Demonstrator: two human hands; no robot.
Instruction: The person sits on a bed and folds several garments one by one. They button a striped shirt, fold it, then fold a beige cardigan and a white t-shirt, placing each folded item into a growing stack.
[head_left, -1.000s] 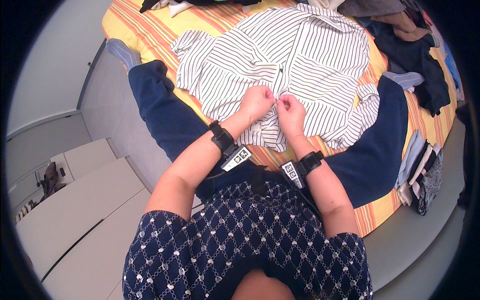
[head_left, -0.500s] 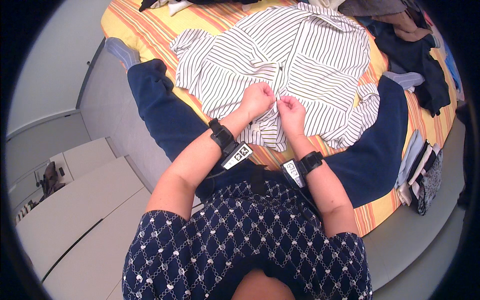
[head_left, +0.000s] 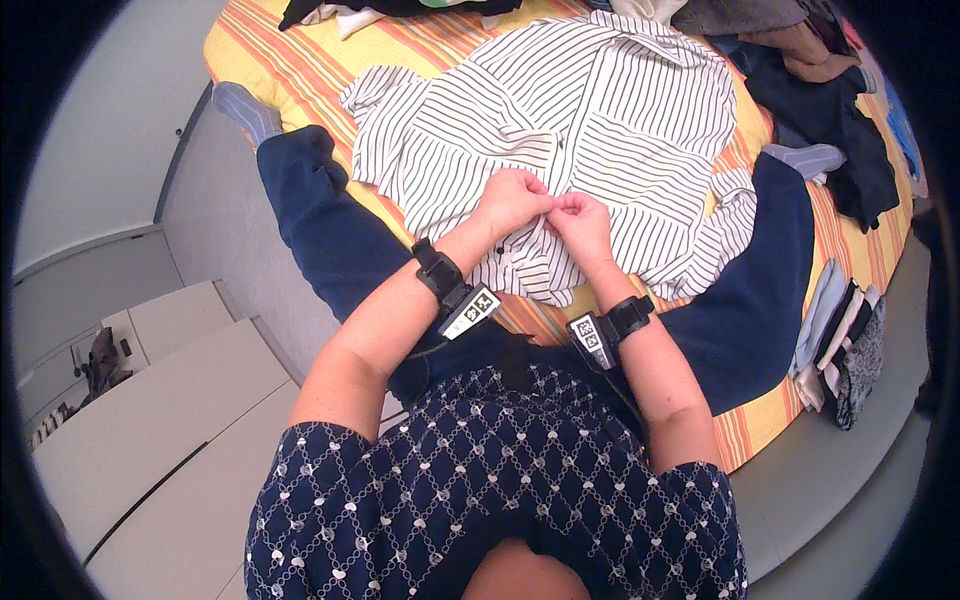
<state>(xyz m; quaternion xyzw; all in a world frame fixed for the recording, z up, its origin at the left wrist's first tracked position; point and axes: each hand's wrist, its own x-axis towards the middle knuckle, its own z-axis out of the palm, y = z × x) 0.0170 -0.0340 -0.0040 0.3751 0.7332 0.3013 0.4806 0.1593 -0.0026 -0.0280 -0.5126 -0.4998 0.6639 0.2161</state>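
Head view: two hands pinch one shirt.

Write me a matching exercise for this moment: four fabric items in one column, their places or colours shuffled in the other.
1. Button-up shirt
2. Bedspread
3. Folded garments
4. Trousers

A. Dark blue, worn by the person
B. Lined up side by side at the picture's right
C. White with dark stripes, beneath the left hand and right hand
D. Yellow with orange stripes

Pairs: 1-C, 2-D, 3-B, 4-A
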